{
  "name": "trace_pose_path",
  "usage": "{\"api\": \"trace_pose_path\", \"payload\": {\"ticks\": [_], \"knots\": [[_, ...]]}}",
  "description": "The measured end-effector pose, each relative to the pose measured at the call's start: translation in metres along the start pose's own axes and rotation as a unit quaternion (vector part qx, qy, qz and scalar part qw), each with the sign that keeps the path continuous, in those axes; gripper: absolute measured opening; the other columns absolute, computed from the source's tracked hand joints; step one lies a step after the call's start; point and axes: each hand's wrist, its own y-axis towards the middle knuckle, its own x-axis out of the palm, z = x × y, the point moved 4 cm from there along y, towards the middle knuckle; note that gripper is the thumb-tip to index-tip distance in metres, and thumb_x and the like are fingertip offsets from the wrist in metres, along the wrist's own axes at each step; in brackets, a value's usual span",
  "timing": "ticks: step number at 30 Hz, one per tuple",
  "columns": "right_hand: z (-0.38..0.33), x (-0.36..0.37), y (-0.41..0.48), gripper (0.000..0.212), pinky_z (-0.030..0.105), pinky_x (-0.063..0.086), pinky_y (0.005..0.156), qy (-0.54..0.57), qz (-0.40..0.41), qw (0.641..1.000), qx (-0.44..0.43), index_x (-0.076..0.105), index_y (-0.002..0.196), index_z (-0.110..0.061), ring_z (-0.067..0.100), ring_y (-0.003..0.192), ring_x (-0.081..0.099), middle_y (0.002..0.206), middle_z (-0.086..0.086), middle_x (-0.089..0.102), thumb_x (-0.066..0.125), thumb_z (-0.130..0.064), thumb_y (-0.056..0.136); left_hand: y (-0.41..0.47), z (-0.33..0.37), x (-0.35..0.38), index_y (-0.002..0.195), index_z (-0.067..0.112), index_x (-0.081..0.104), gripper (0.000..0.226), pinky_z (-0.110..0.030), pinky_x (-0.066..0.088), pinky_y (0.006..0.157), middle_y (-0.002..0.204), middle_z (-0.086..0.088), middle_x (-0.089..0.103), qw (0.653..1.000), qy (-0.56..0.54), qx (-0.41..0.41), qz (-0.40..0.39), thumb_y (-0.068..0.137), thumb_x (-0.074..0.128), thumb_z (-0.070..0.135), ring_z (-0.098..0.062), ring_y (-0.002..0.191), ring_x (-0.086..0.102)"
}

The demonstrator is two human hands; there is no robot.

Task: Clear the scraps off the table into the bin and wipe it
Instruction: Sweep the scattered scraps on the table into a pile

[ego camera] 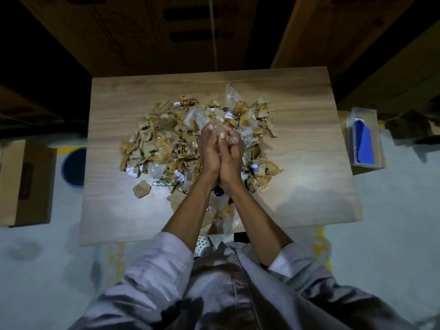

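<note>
A heap of scraps (164, 141), torn brown cardboard, clear plastic film and foil wrappers, covers the middle of the wooden table (309, 129). My left hand (208, 153) and my right hand (229, 154) are pressed side by side above the heap. Between their fingers they hold a bunch of clear plastic scraps (220, 126). More scraps lie under my forearms toward the near table edge. A blue round bin (75, 166) stands on the floor left of the table, partly hidden by the tabletop.
A clear box holding a blue cloth (364, 141) sits on a stand right of the table. A cardboard box (26, 182) stands on the floor at the left. Large cardboard boxes (147, 34) rise behind the table. The floor is pale grey.
</note>
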Motion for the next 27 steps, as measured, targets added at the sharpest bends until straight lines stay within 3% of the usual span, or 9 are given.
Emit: {"api": "trace_pose_path", "payload": {"ticks": [4, 6, 8, 12, 16, 19, 21, 25, 27], "knots": [[-0.013, 0.012, -0.007, 0.034, 0.038, 0.055, 0.098, 0.018, -0.027, 0.999, -0.023, 0.059, 0.124, -0.018, 0.022, 0.121, 0.062, 0.129, 0.011, 0.061, 0.056, -0.044, 0.103, -0.027, 0.039, -0.009, 0.147, 0.028, 0.053, 0.069, -0.057, 0.035, 0.119, 0.156, -0.006, 0.046, 0.999, -0.003, 0.049, 0.017, 0.092, 0.051, 0.070, -0.023, 0.145, 0.043], [-0.018, 0.016, -0.013, 0.029, 0.024, 0.054, 0.089, 0.024, -0.029, 0.999, -0.022, 0.054, 0.124, -0.011, 0.011, 0.111, 0.063, 0.124, 0.012, 0.060, 0.058, -0.033, 0.106, -0.039, 0.052, -0.015, 0.157, 0.033, 0.039, 0.069, -0.049, 0.029, 0.123, 0.168, 0.002, 0.029, 0.997, -0.017, 0.078, 0.013, 0.096, 0.050, 0.063, -0.013, 0.151, 0.032], [-0.022, 0.019, -0.021, 0.029, 0.019, 0.052, 0.081, 0.055, -0.015, 0.998, -0.006, 0.045, 0.125, -0.015, 0.011, 0.105, 0.063, 0.123, 0.015, 0.057, 0.062, -0.025, 0.104, -0.045, 0.055, -0.025, 0.158, 0.037, 0.035, 0.069, -0.039, 0.041, 0.116, 0.168, 0.002, 0.028, 0.996, -0.051, 0.075, 0.022, 0.096, 0.058, 0.057, -0.009, 0.146, 0.039], [-0.022, 0.029, -0.036, 0.065, 0.036, 0.059, 0.091, 0.145, -0.009, 0.988, 0.061, 0.035, 0.147, -0.025, 0.031, 0.126, 0.061, 0.149, 0.014, 0.046, 0.071, -0.034, 0.094, -0.056, 0.059, -0.042, 0.145, 0.021, 0.053, 0.046, -0.020, 0.054, 0.076, 0.132, 0.000, 0.062, 0.992, -0.085, 0.065, 0.066, 0.102, 0.063, 0.033, 0.001, 0.097, 0.068], [-0.021, 0.041, -0.050, 0.072, 0.027, 0.059, 0.085, 0.126, -0.030, 0.990, 0.062, 0.050, 0.149, -0.023, 0.024, 0.123, 0.067, 0.146, 0.014, 0.058, 0.073, -0.047, 0.086, -0.069, 0.068, -0.057, 0.123, 0.009, 0.063, 0.024, -0.019, 0.052, 0.072, 0.112, -0.002, 0.068, 0.987, -0.119, 0.078, 0.081, 0.102, 0.059, 0.019, 0.000, 0.088, 0.067], [-0.025, 0.047, -0.060, 0.051, 0.031, 0.063, 0.084, 0.106, -0.016, 0.994, 0.023, 0.068, 0.128, -0.032, 0.029, 0.124, 0.063, 0.143, 0.007, 0.050, 0.079, -0.055, 0.084, -0.075, 0.073, -0.066, 0.108, 0.010, 0.065, 0.023, -0.021, 0.052, 0.074, 0.104, 0.001, 0.066, 0.982, -0.137, 0.101, 0.085, 0.092, 0.057, 0.025, -0.002, 0.087, 0.065], [-0.031, 0.050, -0.068, 0.032, 0.025, 0.062, 0.083, 0.099, 0.010, 0.995, 0.008, 0.073, 0.116, -0.027, 0.023, 0.129, 0.050, 0.135, 0.000, 0.032, 0.082, -0.038, 0.088, -0.077, 0.074, -0.075, 0.103, 0.012, 0.065, 0.025, -0.025, 0.051, 0.078, 0.102, 0.001, 0.065, 0.977, -0.154, 0.113, 0.094, 0.087, 0.056, 0.030, -0.007, 0.090, 0.063], [-0.033, 0.056, -0.080, 0.046, 0.034, 0.057, 0.098, 0.073, 0.002, 0.997, 0.016, 0.066, 0.107, -0.028, 0.019, 0.139, 0.040, 0.151, 0.002, 0.028, 0.087, -0.051, 0.074, -0.077, 0.063, -0.088, 0.095, 0.021, 0.069, 0.023, -0.052, 0.050, 0.087, 0.106, -0.016, 0.063, 0.973, -0.191, 0.113, 0.065, 0.089, 0.057, 0.040, -0.025, 0.098, 0.061], [-0.032, 0.056, -0.085, 0.054, 0.039, 0.054, 0.102, 0.082, -0.024, 0.996, 0.014, 0.062, 0.114, -0.020, 0.016, 0.130, 0.053, 0.143, 0.005, 0.048, 0.088, -0.048, 0.076, -0.076, 0.058, -0.091, 0.094, 0.023, 0.071, 0.024, -0.063, 0.047, 0.097, 0.116, -0.028, 0.061, 0.972, -0.214, 0.087, 0.035, 0.087, 0.062, 0.044, -0.033, 0.108, 0.060]]}}
